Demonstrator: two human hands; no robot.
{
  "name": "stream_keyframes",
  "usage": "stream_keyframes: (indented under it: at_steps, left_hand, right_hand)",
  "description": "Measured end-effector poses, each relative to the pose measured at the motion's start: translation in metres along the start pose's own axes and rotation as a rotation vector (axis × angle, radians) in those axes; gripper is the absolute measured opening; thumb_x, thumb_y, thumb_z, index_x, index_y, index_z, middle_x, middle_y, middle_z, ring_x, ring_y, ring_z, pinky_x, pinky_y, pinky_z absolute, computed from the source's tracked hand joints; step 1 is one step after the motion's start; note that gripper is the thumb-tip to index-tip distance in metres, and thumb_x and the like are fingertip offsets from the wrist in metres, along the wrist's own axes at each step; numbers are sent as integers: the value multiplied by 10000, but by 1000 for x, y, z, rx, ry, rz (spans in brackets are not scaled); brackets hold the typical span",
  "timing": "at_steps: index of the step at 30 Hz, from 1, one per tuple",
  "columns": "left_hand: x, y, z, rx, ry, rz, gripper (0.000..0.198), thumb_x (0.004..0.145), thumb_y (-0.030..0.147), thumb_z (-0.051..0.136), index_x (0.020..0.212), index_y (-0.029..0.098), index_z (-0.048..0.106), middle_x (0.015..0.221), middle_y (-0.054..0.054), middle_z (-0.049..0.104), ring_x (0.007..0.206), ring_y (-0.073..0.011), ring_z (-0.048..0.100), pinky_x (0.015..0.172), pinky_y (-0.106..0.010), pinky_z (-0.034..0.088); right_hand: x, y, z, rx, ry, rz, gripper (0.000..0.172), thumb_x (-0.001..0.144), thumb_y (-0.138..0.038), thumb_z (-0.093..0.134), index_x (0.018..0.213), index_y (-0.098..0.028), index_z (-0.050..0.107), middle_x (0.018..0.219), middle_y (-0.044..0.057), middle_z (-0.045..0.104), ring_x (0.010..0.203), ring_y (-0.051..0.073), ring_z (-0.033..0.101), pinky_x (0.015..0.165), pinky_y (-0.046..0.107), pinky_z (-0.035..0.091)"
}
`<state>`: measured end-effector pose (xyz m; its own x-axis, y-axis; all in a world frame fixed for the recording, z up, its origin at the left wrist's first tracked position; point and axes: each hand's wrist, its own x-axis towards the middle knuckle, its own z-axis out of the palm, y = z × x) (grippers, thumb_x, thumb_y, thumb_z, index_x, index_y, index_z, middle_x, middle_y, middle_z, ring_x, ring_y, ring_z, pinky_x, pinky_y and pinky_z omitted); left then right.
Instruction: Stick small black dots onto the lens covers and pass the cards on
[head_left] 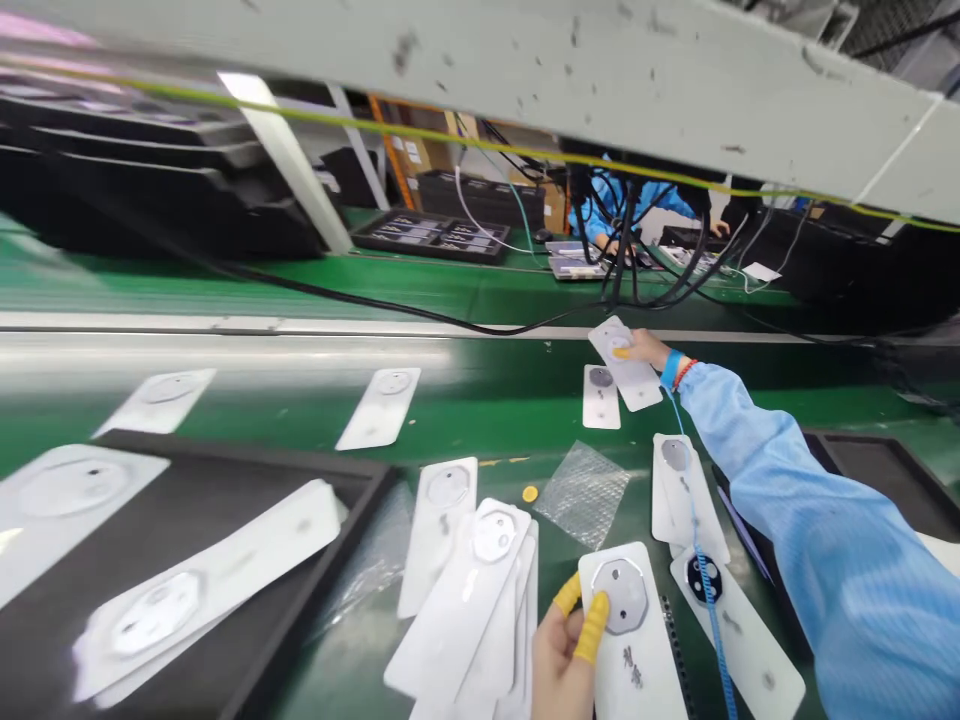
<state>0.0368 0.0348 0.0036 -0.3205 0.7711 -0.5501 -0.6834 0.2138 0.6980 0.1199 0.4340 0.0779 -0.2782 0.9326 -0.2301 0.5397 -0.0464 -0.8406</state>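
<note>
my left hand [564, 655] pinches a white rectangular panel [637, 640], my right hand [647, 350] another [636, 385]; several panels [379, 408] lie singly on the green counter [495, 400], one fanned stack [454, 620] left.

The green, smooth, shiny tabletop [495, 400] has a pale metal strip [187, 323] along its far edge. A flat black tray [217, 480] sits at the left. Behind it lies a thin white panel with rounded corners [161, 400], and to the right of that lies another white panel [379, 408]. A messy pile of white panels [457, 600] is in the near middle. Beyond its right side are a small yellow disc [530, 494] and a square of clear bubble wrap [585, 495]. Two overlapping white panels [682, 490] lie farther right.
</note>
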Motion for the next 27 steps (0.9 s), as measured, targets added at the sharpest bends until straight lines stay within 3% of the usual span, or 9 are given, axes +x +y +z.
stream_keyframes:
  at_steps: [5,10,13,18,23,27]
  left_hand:
    - [-11,12,-1,-12,5,246,600,609,569,850,989,118,741,524,-58,717,374,-144,588,391,-205,411]
    - [-43,35,-38,-68,165,470,566,618,545,854,961,103,769,521,-65,710,438,-153,619,465,-220,479]
    - [-79,46,-71,-92,250,561,513,651,508,846,966,108,784,566,-74,729,488,-175,651,466,-221,489]
    - [-134,53,-105,-261,545,724,434,592,499,877,836,150,795,599,-56,743,541,-206,694,541,-258,565]
    - [-158,57,-138,-391,712,760,460,526,510,905,804,165,785,640,-53,765,568,-215,721,564,-257,589]
    - [-162,58,-175,-466,771,799,458,445,447,952,757,164,773,628,-40,766,536,-190,707,537,-224,577]
  right_hand:
    - [-50,-51,55,90,-211,-48,189,969,-307,611,985,-123,652,876,21,697,702,117,670,652,270,581]
    - [-110,-90,132,131,-573,-60,179,878,-277,723,814,-118,673,703,52,734,562,150,678,550,246,556]
    - [-146,-116,192,156,-732,-81,157,857,-254,745,810,-118,681,699,65,741,555,152,674,529,235,551]
    - [-216,-155,316,182,-956,-88,187,925,-283,675,975,-103,675,862,50,727,686,133,683,648,271,585]
    - [-298,-169,433,239,-1004,-52,263,969,-314,607,1166,-138,612,1121,71,657,932,180,672,797,361,590]
    - [-341,-157,485,226,-955,-26,312,972,-324,600,1233,-153,578,1188,84,628,979,198,660,818,382,587]
